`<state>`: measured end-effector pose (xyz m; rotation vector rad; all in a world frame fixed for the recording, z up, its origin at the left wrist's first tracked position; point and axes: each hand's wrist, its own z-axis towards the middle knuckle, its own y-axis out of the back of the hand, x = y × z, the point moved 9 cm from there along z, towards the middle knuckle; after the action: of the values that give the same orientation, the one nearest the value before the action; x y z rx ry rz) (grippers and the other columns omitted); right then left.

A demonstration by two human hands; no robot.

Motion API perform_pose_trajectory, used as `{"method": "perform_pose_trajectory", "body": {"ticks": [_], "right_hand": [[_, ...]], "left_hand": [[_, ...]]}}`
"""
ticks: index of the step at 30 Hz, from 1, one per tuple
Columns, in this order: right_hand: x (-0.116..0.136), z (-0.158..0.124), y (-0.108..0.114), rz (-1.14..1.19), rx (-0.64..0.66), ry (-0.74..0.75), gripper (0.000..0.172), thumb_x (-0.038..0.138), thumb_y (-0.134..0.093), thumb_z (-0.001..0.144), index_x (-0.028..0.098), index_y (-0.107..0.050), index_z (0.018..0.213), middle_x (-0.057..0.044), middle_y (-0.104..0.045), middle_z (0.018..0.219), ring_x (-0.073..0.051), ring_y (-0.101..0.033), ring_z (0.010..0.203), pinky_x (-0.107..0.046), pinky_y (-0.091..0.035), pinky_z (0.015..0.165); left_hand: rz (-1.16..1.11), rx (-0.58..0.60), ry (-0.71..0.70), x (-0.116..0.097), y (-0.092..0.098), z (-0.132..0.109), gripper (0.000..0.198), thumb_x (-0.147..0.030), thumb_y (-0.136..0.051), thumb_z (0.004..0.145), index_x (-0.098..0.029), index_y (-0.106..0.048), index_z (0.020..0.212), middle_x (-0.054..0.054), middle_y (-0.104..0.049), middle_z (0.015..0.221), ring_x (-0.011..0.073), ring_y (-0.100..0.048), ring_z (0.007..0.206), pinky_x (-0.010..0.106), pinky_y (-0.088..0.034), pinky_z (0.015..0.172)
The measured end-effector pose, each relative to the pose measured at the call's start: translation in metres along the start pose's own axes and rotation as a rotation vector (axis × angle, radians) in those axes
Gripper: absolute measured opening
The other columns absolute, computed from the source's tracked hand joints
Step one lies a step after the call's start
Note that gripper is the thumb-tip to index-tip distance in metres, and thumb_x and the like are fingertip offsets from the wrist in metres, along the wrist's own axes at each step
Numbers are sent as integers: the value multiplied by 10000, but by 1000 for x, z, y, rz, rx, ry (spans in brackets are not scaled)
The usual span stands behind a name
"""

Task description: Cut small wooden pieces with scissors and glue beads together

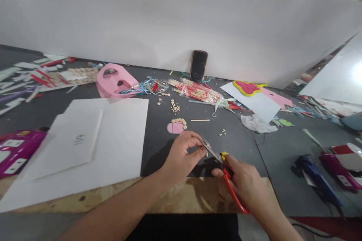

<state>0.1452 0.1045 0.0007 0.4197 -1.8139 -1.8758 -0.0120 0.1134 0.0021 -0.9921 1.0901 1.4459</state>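
My right hand [244,182] is closed around the red and yellow handles of a pair of scissors [219,158], whose metal blades point up and left. My left hand [183,152] is pinched at the blade tips, its fingers closed on something too small to make out. Both hands hover over the dark grey mat [158,135] near the front edge of the table. Just beyond my left hand lies a small pink shape edged with beige beads [175,126].
Large white sheets [93,139] lie to the left, a pink foam piece [114,79] behind them. A phone [198,66] leans on the white wall, beside wrapped sticks [198,90]. Loose beads [174,106], a crumpled tissue [257,123], a blue glue gun [313,177] and purple boxes [17,150] lie around.
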Motion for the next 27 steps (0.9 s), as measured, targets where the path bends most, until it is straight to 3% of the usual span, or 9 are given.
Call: {"method": "perform_pose_trajectory", "body": {"ticks": [10,14,18,23,27], "right_hand": [[-1,-8,4,12,42,-75,161,351,-524,780,237,-417,817,-47,-631,745,-198,-587,622,-262,-351,513],[-3,-16,-4,12,63,-120,154,354,-528,799,221,-453,815,-47,-625,718,-204,-596,657,-272,-350,552],[-1,-21,-8,43,97,-142,256,453,-476,853,198,-496,834,-51,-639,716,-200,-605,655,-280,-327,555],[2,-25,-11,85,162,-242,382,561,-453,857,187,-532,838,-47,-656,720,-203,-632,662,-274,-309,533],[6,-27,-11,127,138,-313,494,650,-413,838,175,-546,859,-71,-671,772,-235,-654,699,-280,-361,558]], "left_hand": [[40,50,-131,-6,-4,0,110,-161,-624,771,-226,-700,725,36,-668,799,217,-554,965,394,-398,922],[-33,142,-96,0,-11,-2,98,-181,-624,774,-232,-701,742,37,-663,807,218,-543,1024,377,-401,944],[5,187,-3,7,-14,-5,114,-225,-609,789,-222,-704,727,54,-660,855,233,-533,1074,371,-410,940],[62,141,37,9,-9,-9,159,-294,-609,784,-204,-672,670,51,-645,878,237,-548,1078,323,-441,899],[210,11,73,15,4,-13,162,-365,-636,760,-207,-675,750,36,-640,993,244,-554,1072,313,-441,879]]}}
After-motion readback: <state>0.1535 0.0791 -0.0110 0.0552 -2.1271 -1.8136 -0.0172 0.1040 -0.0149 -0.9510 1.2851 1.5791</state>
